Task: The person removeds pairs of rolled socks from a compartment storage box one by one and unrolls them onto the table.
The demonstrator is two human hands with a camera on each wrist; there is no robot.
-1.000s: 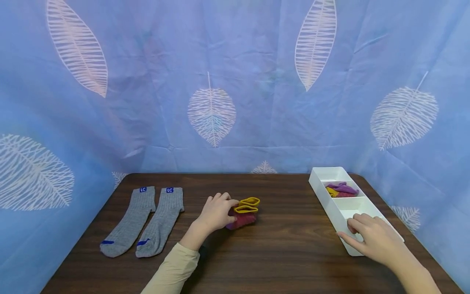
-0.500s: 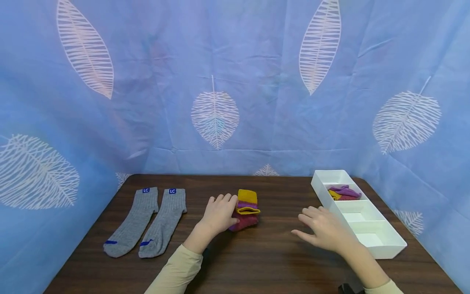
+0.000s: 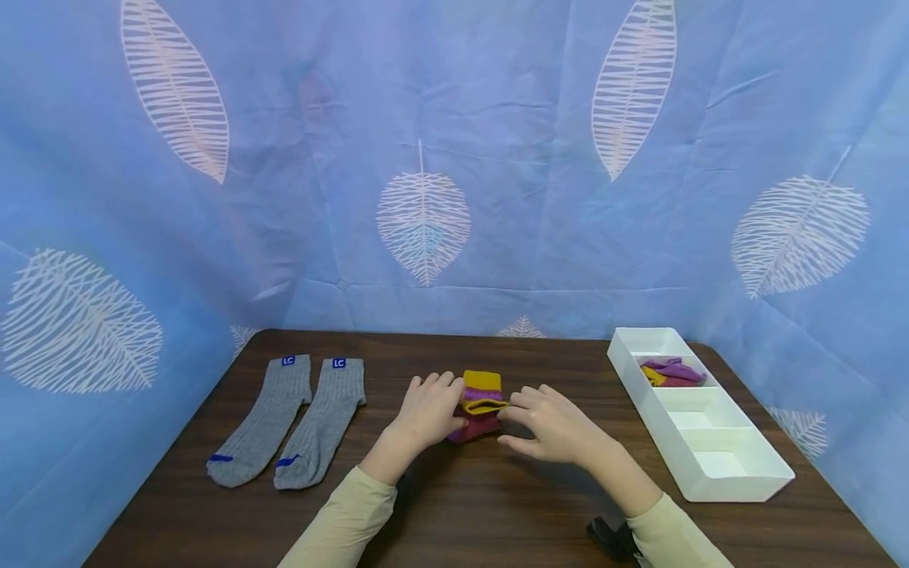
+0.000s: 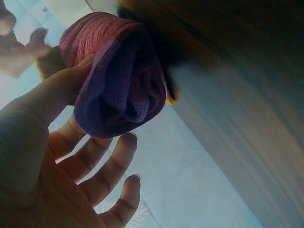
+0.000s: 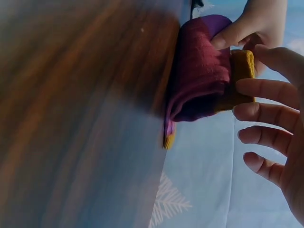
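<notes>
A rolled pair of socks (image 3: 477, 406), maroon and purple with a yellow cuff, lies mid-table. My left hand (image 3: 436, 406) grips it from the left; in the left wrist view the thumb (image 4: 57, 90) presses the maroon side of the roll (image 4: 118, 80) and the fingers (image 4: 109, 161) reach under it. My right hand (image 3: 533, 418) comes in from the right with fairly straight fingers. In the right wrist view those fingertips (image 5: 266, 90) touch the yellow cuff (image 5: 241, 66).
Two grey socks (image 3: 287, 418) lie flat side by side at the table's left. A white divided tray (image 3: 738, 473) stands at the right, with a purple and yellow sock bundle (image 3: 671, 371) in one far compartment. Blue leaf-print cloth surrounds the dark wooden table (image 3: 497, 513).
My right hand left the tray and moved left across the table to the sock roll. The left hand stayed on the roll, whose yellow cuff now lies folded over it.
</notes>
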